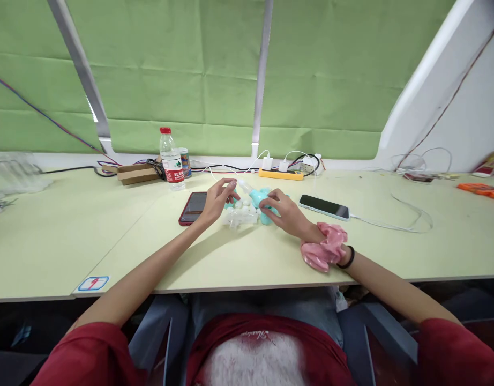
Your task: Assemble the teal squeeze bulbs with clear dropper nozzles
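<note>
My left hand (215,202) hovers over the pale table (247,252), its fingers pinched on a small teal piece at the tip of a teal and white plastic toy (255,197). My right hand (279,212) rests on the toy's teal body with fingers curled over it. Small white round pieces (242,203) and a clear plastic bag (239,217) lie between the two hands. A pink scrunchie (324,246) and a black band sit on my right wrist.
A red-cased phone (193,208) lies left of my hands; a second phone (324,207) on a white cable lies right. Behind stand a water bottle (172,160), a can, a cardboard box (136,173) and a yellow power strip (281,172). Orange items lie far right.
</note>
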The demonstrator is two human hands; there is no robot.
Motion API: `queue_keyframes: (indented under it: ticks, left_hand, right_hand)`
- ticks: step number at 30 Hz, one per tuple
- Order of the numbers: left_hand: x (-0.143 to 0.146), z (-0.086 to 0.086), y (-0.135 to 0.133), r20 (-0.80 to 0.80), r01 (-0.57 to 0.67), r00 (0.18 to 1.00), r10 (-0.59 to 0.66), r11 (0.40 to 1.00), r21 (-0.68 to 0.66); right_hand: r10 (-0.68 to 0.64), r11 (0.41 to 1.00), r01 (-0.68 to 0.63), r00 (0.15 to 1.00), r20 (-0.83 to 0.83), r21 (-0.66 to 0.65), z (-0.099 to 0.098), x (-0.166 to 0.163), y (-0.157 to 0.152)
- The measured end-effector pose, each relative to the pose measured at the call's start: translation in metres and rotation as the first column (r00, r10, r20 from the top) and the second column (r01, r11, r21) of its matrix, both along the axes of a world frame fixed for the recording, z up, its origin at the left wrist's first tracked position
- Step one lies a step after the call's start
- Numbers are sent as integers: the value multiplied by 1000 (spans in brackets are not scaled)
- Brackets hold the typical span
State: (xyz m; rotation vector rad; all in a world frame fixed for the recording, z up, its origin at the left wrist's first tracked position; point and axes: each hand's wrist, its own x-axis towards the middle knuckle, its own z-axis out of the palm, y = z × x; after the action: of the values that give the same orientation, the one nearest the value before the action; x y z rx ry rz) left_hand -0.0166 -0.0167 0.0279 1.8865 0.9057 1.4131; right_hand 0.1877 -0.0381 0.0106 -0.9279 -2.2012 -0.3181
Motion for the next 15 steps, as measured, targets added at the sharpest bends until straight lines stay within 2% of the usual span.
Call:
queue_keyframes:
  ticks: [2,5,9,15]
  left_hand:
    - [0,1,1,129,78,990,-64,991,-104]
    - [0,0,5,252,143,964,-88,967,-209]
    - [-3,-1,7,257,307,938,-232,901,-306]
    - [-3,-5,5,251,425,901,-354,837,-343]
  right_hand:
    - [-3,1000,3,1000,4,8,-5,-2,-9]
    - [5,999,-4,999,-32,34,-6,-4,-11]
    - [44,999,-44,998,-41,14,-10,-4,-8]
    - [91,996,-90,951,-294,17,-19,-6,-10]
